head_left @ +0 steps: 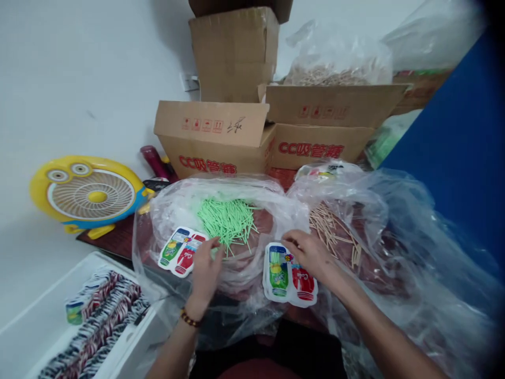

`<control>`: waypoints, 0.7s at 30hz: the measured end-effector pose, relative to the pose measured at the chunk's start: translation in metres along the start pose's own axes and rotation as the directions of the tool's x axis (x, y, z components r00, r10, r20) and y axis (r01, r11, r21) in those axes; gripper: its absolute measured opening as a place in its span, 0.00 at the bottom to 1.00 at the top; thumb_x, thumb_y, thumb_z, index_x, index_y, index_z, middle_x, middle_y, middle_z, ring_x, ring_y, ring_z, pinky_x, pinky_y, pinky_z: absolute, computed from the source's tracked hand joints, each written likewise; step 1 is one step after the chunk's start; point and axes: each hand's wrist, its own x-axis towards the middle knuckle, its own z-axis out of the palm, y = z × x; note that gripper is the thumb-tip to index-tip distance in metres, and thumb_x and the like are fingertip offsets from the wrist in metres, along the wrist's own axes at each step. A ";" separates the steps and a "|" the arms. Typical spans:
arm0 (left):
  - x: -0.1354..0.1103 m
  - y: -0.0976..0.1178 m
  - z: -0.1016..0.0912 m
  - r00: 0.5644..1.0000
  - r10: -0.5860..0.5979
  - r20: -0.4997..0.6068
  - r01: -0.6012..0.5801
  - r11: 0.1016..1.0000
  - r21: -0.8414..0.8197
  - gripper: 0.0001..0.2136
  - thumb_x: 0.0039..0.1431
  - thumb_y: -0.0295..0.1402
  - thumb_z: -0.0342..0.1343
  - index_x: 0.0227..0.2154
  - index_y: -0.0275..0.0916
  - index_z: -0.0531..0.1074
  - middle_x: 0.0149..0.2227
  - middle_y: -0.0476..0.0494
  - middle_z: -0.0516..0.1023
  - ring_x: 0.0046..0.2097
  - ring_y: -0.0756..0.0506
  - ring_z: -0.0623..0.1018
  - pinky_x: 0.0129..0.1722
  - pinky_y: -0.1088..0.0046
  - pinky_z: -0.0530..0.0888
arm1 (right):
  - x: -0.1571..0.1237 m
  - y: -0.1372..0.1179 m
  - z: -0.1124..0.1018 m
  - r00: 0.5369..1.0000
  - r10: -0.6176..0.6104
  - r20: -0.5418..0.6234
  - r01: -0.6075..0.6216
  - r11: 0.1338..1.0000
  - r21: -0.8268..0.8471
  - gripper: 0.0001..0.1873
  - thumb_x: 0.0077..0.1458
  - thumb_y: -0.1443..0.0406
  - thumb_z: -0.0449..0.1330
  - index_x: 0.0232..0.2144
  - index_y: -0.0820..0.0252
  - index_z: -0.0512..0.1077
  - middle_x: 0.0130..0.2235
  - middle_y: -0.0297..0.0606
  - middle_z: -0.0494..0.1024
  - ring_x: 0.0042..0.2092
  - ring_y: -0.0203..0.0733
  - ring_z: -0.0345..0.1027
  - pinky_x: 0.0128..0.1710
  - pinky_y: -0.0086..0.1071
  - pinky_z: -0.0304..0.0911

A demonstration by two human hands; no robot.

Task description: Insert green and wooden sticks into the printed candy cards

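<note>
Head view, contents of the worktable as I see them from the room:

Left hand [205,267], one: bead bracelet [190,318] at the wrist; fingers bent at the near edge of the green sticks; whether they are pinched on one, I cannot tell.

Right hand [311,255], one: fingertips at the upper edge of the right card stack [290,276], palm over its far right corner; whether finger and thumb are closed on a card, I cannot tell.

Green sticks [228,218], a loose heap: just beyond the left hand, on clear plastic [173,205].

Left card [182,251], printed with a green and a red drink container: just left of the left hand.

Brown sticks [325,226], loose: just beyond the right hand, with more clear film [398,210] to its right.

White bin [144,337], holding rows of packed cards [94,321]: left of the left hand, nearer the wearer.

Yellow and blue fan [90,192]: well left of and beyond the left hand.

Two open cartons [211,126], red lettering: beyond both hands.

Blue panel [453,142]: well right of the right hand.
</note>
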 end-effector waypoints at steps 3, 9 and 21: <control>0.025 -0.056 -0.039 0.997 -0.062 -0.040 0.071 0.952 0.298 0.14 0.61 0.38 0.48 0.41 0.35 0.73 0.41 0.35 0.77 0.46 0.37 0.74 0.49 0.58 0.68 | 0.033 -0.030 0.023 0.991 -0.110 0.071 0.108 0.994 0.022 0.10 0.60 0.64 0.51 0.37 0.55 0.72 0.38 0.34 0.78 0.40 0.38 0.71 0.37 0.28 0.57; 0.037 -0.112 -0.065 0.960 -0.274 -0.060 0.249 0.733 0.633 0.22 0.63 0.43 0.44 0.54 0.36 0.67 0.51 0.30 0.70 0.49 0.30 0.70 0.44 0.53 0.68 | 0.118 -0.061 0.071 0.990 0.050 0.135 -0.031 0.990 -0.139 0.14 0.59 0.65 0.49 0.37 0.59 0.75 0.41 0.41 0.79 0.44 0.42 0.72 0.39 0.30 0.59; 0.056 -0.124 -0.071 0.949 -0.316 -0.025 0.280 0.800 0.531 0.21 0.58 0.45 0.50 0.48 0.38 0.70 0.48 0.33 0.72 0.50 0.31 0.71 0.45 0.54 0.69 | 0.167 -0.086 0.117 0.950 0.290 0.117 -0.240 0.916 -0.322 0.19 0.51 0.60 0.56 0.42 0.64 0.77 0.48 0.56 0.73 0.50 0.58 0.65 0.47 0.46 0.56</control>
